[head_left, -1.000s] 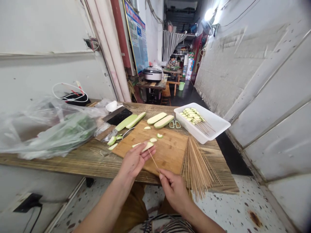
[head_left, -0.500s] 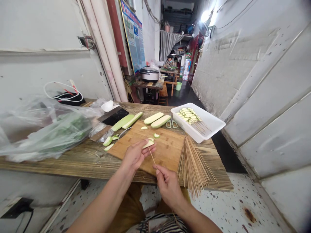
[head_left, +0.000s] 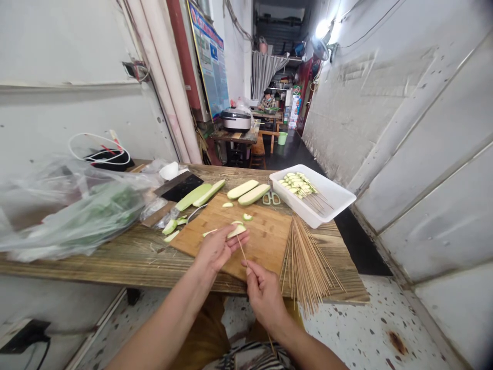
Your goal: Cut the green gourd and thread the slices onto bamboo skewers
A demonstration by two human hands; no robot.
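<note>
Hands: set apart, joined only by the work; a green-skinned vegetable slice (head_left: pixel 236 230) is held between thumb and fingers of the left hand (head_left: pixel 216 249), and a thin wooden skewer (head_left: pixel 241 248) is pinched by the right hand (head_left: pixel 265 289).
Slice: held above the cutting board (head_left: pixel 265 234); its near edge is met by the skewer's far end, depth of entry not determinable.
Board edges: the near corner is placed close to the front edge of the table (head_left: pixel 127 271), beneath the hands; the right side is bordered by loose skewers (head_left: pixel 308 267), whose near ends are projected past that front edge.
Tray edges: one corner of the white tray (head_left: pixel 337 199) is extended beyond the table's right side; skewered slices (head_left: pixel 297 185) are heaped in its left part.
Room: bare board surface is exposed right of the held slice, and bare wood right of the loose skewers; the left is bounded by a plastic bag (head_left: pixel 77 218).
Poster: a red-lettered heading is carried by the blue poster (head_left: pixel 210 64); wording not legible.
Cartons: print is borne by the stacked cartons (head_left: pixel 295 111), too small to be read.
</note>
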